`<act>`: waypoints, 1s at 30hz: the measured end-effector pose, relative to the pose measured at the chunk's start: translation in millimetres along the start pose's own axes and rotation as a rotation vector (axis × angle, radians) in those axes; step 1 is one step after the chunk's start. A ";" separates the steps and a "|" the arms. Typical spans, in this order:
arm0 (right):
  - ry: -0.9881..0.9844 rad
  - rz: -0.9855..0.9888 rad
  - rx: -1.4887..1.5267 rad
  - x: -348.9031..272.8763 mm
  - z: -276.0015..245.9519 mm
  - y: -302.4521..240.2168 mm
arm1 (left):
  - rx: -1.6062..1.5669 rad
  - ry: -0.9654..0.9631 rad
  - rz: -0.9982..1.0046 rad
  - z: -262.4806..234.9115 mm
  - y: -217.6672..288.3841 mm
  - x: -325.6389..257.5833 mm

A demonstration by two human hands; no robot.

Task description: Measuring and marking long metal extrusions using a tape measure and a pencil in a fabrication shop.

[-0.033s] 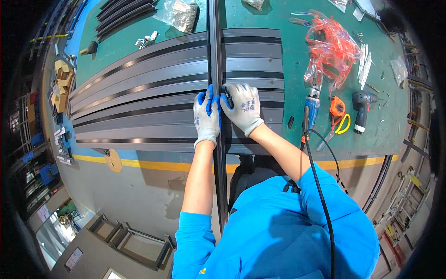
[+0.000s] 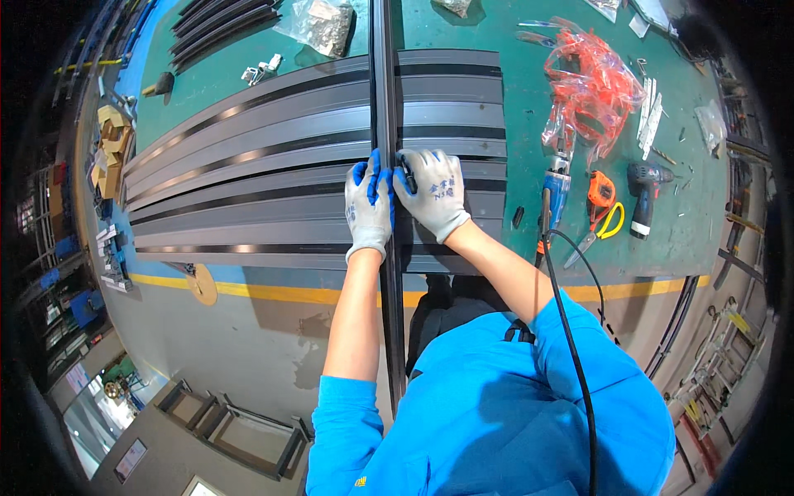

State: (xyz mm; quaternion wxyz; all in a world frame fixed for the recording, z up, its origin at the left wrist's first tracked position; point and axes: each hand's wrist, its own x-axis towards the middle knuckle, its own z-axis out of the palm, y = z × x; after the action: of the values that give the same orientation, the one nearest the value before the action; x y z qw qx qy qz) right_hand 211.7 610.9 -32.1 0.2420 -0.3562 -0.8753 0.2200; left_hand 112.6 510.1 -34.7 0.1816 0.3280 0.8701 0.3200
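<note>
A long dark metal profile (image 2: 382, 91) runs away from me across the workbench and sticks out over its near edge, beside my body. My left hand (image 2: 369, 207), in a white glove with blue-coated fingers, is closed against its left side. From the right, my right hand (image 2: 436, 192), gloved the same way, grips it with the thumb toward the profile. Something small and dark shows by the right thumb; its kind is too hidden to tell. Beneath lie several wide grey metal profiles (image 2: 256, 186) side by side, crossing under the long one.
On the green bench top (image 2: 521, 107), at right, lie a blue corded power tool (image 2: 556, 194), an orange tape measure (image 2: 601, 190), yellow-handled scissors (image 2: 610, 223), a cordless drill (image 2: 647, 186) and tangled red plastic (image 2: 583, 83). A bag of small parts (image 2: 327, 29) and dark strips (image 2: 219, 29) lie at the far left.
</note>
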 end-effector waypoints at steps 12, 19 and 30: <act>-0.056 0.014 0.214 -66.9 -42.1 1.0 | 0.045 0.045 0.004 5.3 -8.0 3.8; -0.120 -0.008 0.148 -87.2 -31.0 -10.4 | 0.053 0.059 -0.011 2.1 0.5 1.9; -0.185 -0.066 0.038 -91.3 -25.1 -15.5 | 0.051 0.002 -0.063 3.2 -4.7 1.4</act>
State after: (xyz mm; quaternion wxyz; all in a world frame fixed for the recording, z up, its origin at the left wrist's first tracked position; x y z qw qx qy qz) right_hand 275.7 539.6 -28.1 0.1742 -0.3005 -0.9009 0.2604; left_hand 111.1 509.7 -40.4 0.1824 0.3047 0.8880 0.2921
